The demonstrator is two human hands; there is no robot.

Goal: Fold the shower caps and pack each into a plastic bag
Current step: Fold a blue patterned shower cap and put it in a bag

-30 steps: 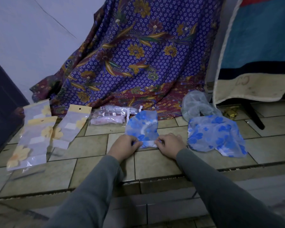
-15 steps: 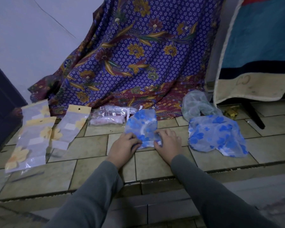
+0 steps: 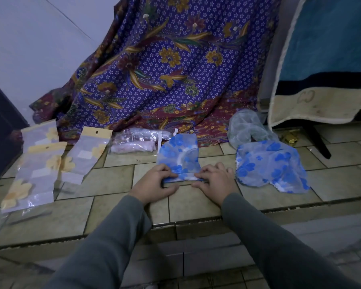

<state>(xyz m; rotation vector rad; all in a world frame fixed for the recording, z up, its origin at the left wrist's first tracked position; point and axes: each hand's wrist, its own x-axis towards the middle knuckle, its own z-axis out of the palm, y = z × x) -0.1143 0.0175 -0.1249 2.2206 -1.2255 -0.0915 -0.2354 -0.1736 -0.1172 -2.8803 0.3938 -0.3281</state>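
A blue-flowered shower cap [image 3: 178,155], folded into a narrow strip, lies on the tiled floor in the middle. My left hand [image 3: 154,182] pinches its near left corner and my right hand [image 3: 215,180] pinches its near right corner, rolling the near edge. A second blue-flowered cap [image 3: 271,165] lies spread out to the right, with a pale grey cap [image 3: 246,128] behind it. Several flat plastic bags with yellow flowers [image 3: 35,163] lie at the left. A clear packet holding a pink cap [image 3: 133,140] lies behind the folded cap.
A purple floral cloth [image 3: 175,65] hangs behind the work area. A teal and cream mat [image 3: 325,59] hangs at the right over a dark stand leg [image 3: 319,140]. The tiled ledge [image 3: 186,222] drops a step toward me. A dark door [image 3: 0,126] stands at the left.
The cap's near edge has been turned over into a fold between both hands. My right hand shifted from lying on the cap to gripping its near right corner.
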